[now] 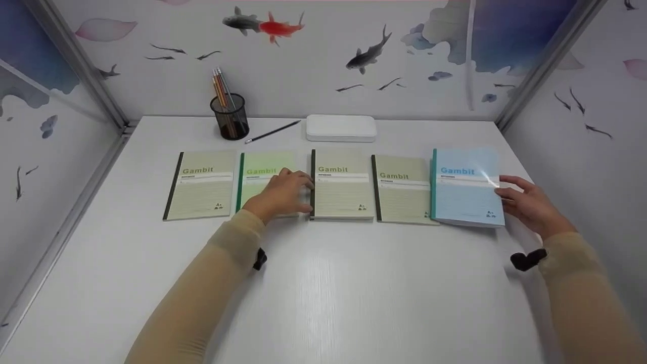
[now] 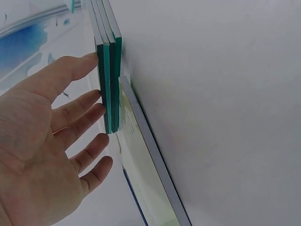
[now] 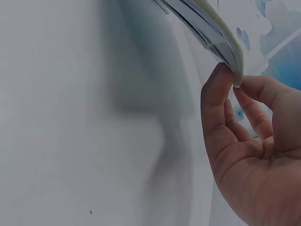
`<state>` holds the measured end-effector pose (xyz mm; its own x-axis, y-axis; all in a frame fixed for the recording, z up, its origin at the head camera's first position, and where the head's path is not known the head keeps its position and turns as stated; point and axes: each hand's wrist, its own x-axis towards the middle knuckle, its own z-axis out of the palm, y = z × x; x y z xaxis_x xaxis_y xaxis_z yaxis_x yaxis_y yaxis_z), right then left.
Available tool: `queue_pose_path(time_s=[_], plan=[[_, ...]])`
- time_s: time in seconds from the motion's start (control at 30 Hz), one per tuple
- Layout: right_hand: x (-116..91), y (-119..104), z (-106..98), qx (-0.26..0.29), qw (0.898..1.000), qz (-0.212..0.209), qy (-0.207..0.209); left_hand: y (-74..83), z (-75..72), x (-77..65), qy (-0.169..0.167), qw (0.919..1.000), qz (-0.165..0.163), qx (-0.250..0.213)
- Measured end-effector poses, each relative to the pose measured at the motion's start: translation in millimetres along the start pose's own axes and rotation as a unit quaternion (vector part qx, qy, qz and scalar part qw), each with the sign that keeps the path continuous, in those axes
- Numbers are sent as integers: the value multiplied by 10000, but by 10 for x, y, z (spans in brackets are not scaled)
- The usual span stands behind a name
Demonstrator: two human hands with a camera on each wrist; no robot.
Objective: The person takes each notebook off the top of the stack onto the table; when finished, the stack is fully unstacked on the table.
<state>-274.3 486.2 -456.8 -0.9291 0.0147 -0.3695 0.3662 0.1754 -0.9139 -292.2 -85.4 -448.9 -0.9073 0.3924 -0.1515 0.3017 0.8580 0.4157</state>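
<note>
Five Gambit notebooks form a row in the head view. My right hand pinches the right edge of the blue notebook, whose tilted pages and shadow show in the right wrist view. The blue notebook overlaps a beige notebook on its left. My left hand reaches over the light-green notebook, fingers loosely bent. Its thumb and fingertips are at the spine of the middle beige notebook. In the left wrist view several stacked spines show there. Another beige notebook lies far left.
Behind the row stand a black mesh pencil cup with several pencils and a white case. A dark pencil lies between them. Printed panels enclose the white table at the back and sides.
</note>
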Motion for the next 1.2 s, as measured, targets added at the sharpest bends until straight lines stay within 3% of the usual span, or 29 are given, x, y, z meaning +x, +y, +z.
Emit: queue_pose_path(time_s=[0.2,0.5,0.77,0.97,1.2], plan=[[54,76,-81,-979,9949,127,195,-8,9,5,48,10000,77,-32],[140,94,0,-2367,9686,-197,740,6,0,11,46,9999,-15,-124],[171,31,60,-3057,9457,-453,1007,7,14,21,28,10000,15,-31],[182,31,107,-3521,9290,-637,941,2,4,27,-19,9997,64,234],[168,8,181,-3844,9167,-662,862,4,12,24,-51,9999,-39,123]])
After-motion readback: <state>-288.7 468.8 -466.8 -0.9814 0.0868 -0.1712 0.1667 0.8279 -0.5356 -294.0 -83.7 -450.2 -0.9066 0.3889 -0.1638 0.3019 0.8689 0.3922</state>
